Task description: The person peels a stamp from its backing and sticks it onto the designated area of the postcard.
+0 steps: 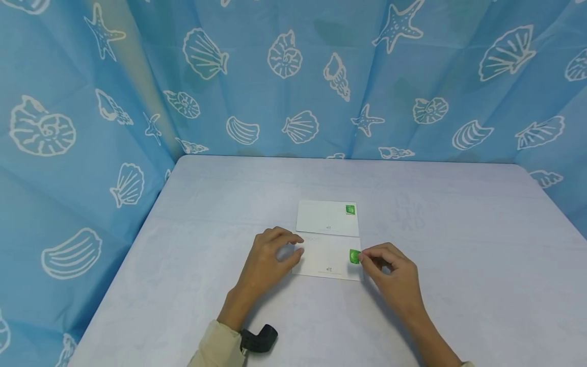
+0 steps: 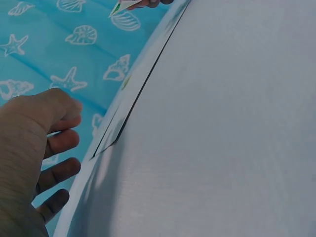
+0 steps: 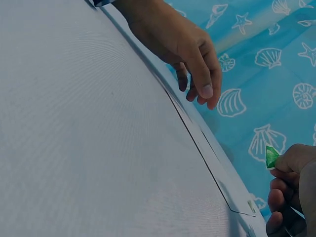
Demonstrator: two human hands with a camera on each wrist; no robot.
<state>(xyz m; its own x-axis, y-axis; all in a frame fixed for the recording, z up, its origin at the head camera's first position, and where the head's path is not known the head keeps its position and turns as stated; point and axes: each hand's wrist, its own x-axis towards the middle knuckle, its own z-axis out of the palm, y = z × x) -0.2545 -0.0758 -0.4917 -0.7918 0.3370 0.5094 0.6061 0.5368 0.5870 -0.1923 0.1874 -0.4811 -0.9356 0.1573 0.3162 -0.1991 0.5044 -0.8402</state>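
Observation:
My right hand (image 1: 389,270) pinches a green stamp (image 1: 354,256) between thumb and index finger. In the head view the stamp appears over the right part of the nearer white card (image 1: 321,260), and the right wrist view has the stamp (image 3: 271,157) raised above the table. My left hand (image 1: 269,260) hovers by the card's left edge, fingers loosely bent, holding nothing. Just beyond lies a second white card (image 1: 323,216), bearing a green stamp (image 1: 350,209) at its upper right corner.
Both cards lie flat on a table covered with a pale cloth (image 1: 183,285). Behind it and at the sides hangs a blue curtain (image 1: 257,76) printed with white shells and starfish. A black device (image 1: 259,338) is strapped at my left wrist.

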